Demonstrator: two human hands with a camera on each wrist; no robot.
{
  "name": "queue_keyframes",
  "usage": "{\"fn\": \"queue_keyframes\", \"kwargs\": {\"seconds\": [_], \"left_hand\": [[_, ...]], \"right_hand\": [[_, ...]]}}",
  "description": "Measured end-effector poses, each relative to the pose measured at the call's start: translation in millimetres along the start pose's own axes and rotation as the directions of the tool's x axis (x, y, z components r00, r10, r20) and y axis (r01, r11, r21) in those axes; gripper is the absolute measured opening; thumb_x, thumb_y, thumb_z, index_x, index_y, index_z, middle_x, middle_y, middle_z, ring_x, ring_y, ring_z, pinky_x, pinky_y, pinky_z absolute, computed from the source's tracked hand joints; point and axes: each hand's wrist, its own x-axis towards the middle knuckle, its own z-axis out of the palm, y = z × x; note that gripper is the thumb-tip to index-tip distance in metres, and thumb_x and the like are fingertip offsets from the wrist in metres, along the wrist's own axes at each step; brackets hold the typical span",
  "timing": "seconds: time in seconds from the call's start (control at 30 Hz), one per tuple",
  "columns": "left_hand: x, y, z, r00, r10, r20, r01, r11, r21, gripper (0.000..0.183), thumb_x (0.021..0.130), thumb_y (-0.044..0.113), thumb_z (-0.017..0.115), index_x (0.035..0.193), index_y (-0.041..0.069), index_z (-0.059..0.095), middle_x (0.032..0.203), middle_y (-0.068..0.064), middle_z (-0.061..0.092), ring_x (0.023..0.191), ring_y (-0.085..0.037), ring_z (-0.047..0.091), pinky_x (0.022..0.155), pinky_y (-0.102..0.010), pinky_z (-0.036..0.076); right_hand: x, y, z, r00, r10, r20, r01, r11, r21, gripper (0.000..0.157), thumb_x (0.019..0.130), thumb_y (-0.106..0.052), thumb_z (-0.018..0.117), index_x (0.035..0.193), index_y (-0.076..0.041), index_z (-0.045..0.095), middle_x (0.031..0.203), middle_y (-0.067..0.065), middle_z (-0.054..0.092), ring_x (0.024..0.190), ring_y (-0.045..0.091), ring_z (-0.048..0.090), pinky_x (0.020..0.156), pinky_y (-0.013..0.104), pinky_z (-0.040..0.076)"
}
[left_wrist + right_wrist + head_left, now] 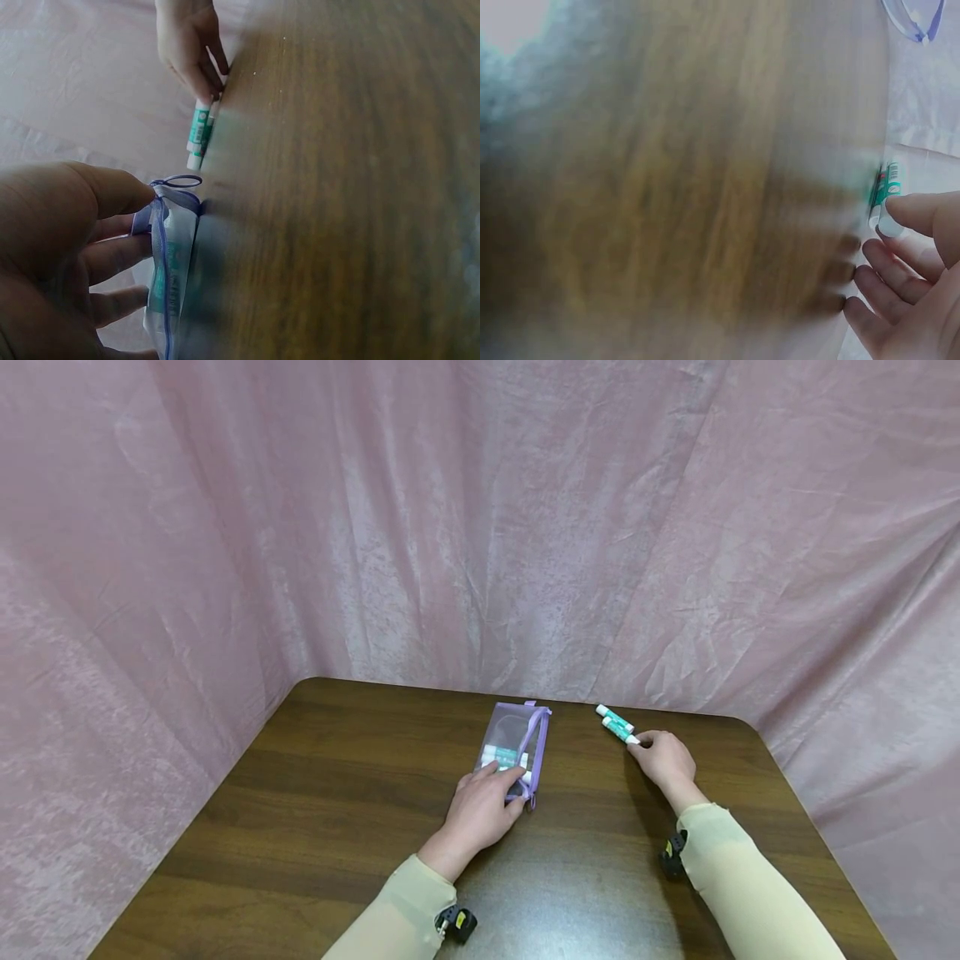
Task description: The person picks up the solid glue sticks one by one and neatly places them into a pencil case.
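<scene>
A mesh pencil pouch [491, 727] with purple trim and a purple zipper lies near the table's far edge. Teal-and-white glue sticks [504, 757] show through its mesh, partly covered by my left hand [480, 814]. That hand grips the pouch's near end, thumb at the corner by the zipper pull loop [182, 181] and fingers over the mesh. To the right, my right hand [666, 760] pinches the white end of one glue stick [618, 729] between thumb and fingers. A second glue stick [613, 717] lies right behind it, almost parallel.
Both hands work over a brown wood-grain table [337, 827] with rounded far corners. A pink velvet curtain [450, 527] hangs just behind the table's far edge. Each sleeved wrist carries a small black camera [457, 922].
</scene>
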Motion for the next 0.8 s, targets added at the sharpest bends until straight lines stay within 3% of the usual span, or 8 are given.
{"fn": "queue_keyframes", "kwargs": {"seconds": [0.8], "left_hand": [[0.9, 0.6, 1.3, 1.000, -0.001, 0.004, 0.001, 1.000, -0.001, 0.043, 0.104, 0.027, 0.078, 0.145, 0.017, 0.072, 0.144, -0.001, 0.073, 0.148, -0.037, 0.056, 0.114, -0.069, 0.043]], "right_hand": [[-19.6, -12.4, -6.3, 0.998, -0.066, -0.016, 0.066, 0.998, -0.013, 0.042, 0.108, -0.034, 0.069, 0.138, -0.004, 0.075, 0.145, 0.027, 0.065, 0.127, 0.051, 0.064, 0.090, 0.063, 0.053]]}}
